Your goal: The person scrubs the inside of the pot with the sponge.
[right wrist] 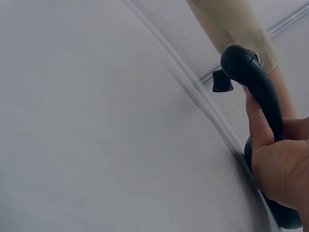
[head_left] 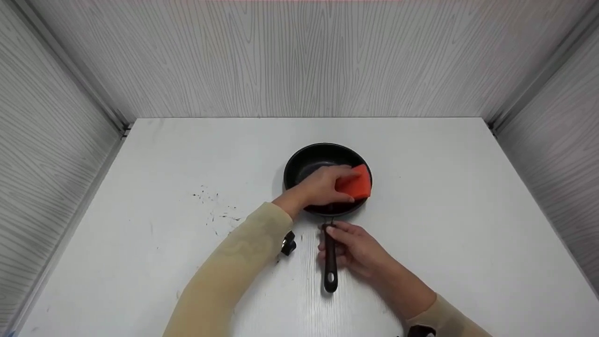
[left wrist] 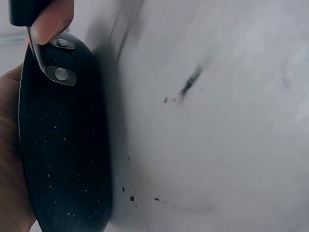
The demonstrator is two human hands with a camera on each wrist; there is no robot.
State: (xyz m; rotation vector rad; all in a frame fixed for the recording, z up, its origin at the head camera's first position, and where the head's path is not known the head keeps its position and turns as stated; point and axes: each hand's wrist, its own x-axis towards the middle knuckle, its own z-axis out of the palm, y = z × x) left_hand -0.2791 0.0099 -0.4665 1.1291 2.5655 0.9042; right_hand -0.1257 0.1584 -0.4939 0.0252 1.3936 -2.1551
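Note:
A black frying pan (head_left: 309, 161) sits on the white table, its handle (head_left: 331, 267) pointing toward the person. Inside it, my left hand (head_left: 323, 185) grips an orange sponge (head_left: 358, 185) against the right side of the pan, thumb on the near side and fingers over the far side. My right hand (head_left: 360, 248) holds the handle close to the pan, thumb on top. In the left wrist view the pan's speckled outer wall (left wrist: 67, 145) and its riveted handle bracket show. From the right wrist, the handle (right wrist: 263, 92) rises beside the right hand (right wrist: 285, 164).
Dark specks and smudges (head_left: 224, 216) mark the white table (head_left: 444, 196) left of the pan. Wood-grain panels (head_left: 304, 56) enclose the table at the back and both sides. A small black device (head_left: 288, 243) sits at the left wrist.

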